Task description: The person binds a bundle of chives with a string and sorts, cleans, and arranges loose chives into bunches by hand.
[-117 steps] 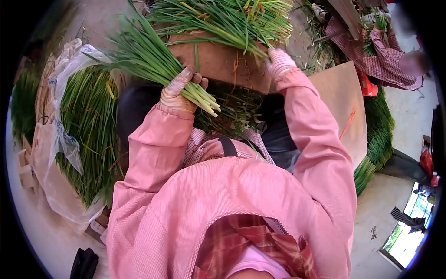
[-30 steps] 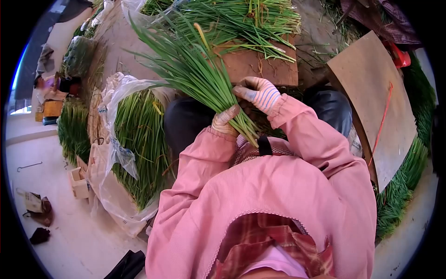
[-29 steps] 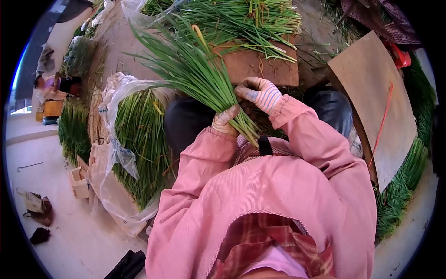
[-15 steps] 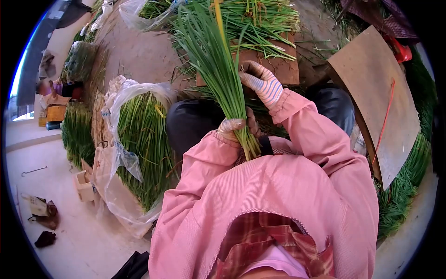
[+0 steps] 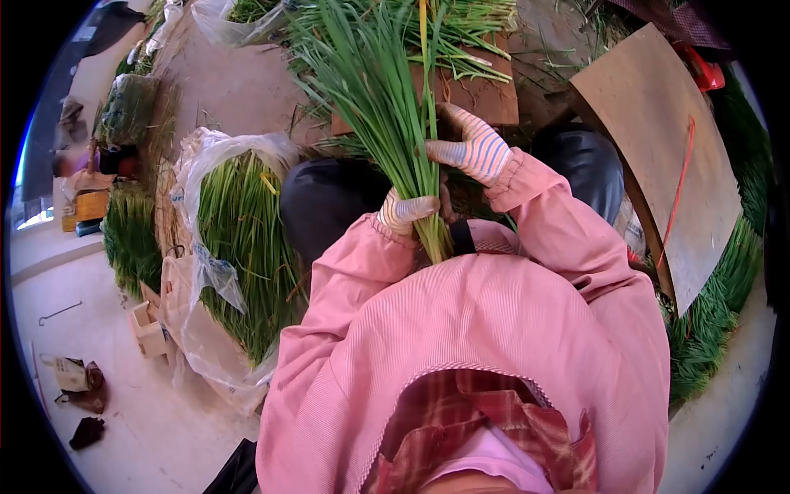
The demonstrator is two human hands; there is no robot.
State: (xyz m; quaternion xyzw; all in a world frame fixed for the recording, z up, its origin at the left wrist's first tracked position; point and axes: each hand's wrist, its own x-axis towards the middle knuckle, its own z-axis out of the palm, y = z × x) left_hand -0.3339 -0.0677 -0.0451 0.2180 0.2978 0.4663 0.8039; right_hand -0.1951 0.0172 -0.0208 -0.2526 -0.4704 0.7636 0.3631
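Left hand (image 5: pixel 405 211) is closed around yellowish-green stems (image 5: pixel 436 240) of a bunch (image 5: pixel 401 136), its long green leaves (image 5: pixel 358 74) fanning, before the pink jacket (image 5: pixel 461 329); right hand (image 5: pixel 473 150), half open, touches its edge.

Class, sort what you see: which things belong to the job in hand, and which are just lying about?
Part of the job:
Bunch, held in the left hand
Right hand, at the bunch's edge
Loose greens on the brown board, probably

Seemingly just lying about:
Hook on the floor
Pale box
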